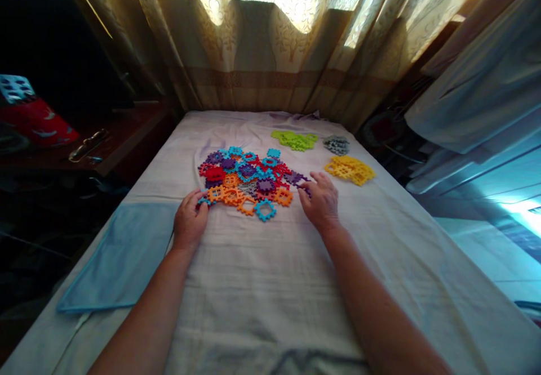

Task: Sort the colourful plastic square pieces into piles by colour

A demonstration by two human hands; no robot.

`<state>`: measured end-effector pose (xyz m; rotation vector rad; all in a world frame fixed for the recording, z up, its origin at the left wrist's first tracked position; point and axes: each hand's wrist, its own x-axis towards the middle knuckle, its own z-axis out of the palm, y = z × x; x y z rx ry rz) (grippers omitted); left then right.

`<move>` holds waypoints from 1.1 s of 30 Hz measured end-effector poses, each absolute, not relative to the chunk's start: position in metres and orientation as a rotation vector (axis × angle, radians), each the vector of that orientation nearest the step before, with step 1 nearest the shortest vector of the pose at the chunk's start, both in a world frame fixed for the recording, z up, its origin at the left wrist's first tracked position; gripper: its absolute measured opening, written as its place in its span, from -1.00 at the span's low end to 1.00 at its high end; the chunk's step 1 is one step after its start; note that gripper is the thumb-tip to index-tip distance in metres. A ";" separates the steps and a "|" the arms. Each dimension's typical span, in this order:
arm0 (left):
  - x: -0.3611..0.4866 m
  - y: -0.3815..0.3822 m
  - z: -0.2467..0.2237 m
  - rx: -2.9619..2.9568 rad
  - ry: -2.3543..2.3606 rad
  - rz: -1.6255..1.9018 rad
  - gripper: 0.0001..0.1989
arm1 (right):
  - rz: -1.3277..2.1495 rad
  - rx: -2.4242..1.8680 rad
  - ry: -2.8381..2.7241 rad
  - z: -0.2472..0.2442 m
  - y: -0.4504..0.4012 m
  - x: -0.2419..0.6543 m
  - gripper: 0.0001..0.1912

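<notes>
A mixed pile of plastic interlocking gear-edged tiles [247, 170] in red, purple, blue and orange lies mid-table. My left hand [191, 217] rests at the pile's left edge, thumb and fingers apart around a small blue tile [204, 200]; its grip looks loose. On the opposite side, my right hand [320, 199] is open, fingertips touching purple tiles [295, 178] at the right edge. An orange tile [283, 196] and a blue square-holed tile [265, 210] lie along the near side of the pile. A few grey tiles show in its middle.
Sorted by colour, a lime-green heap [295, 139], a grey heap [336, 145] and a yellow heap [350, 170] lie at the back right. A light-blue cloth mat [122, 257] covers the left side. Curtains [262, 54] hang behind the white-covered table [262, 307].
</notes>
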<state>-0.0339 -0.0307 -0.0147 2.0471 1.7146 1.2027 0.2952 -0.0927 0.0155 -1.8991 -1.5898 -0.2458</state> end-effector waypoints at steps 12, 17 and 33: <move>-0.035 -0.030 -0.015 2.055 1.714 1.191 -0.67 | -0.333 -2.070 -1.383 -0.018 -0.108 0.347 -0.74; -0.034 -0.031 -0.015 2.065 1.713 1.210 -0.66 | -0.338 -1.950 -1.485 -0.014 -0.106 0.328 -0.76; -0.026 -0.038 -0.014 2.311 1.732 1.124 -0.56 | 0.010 -1.760 -1.880 -0.009 -0.096 0.215 -0.61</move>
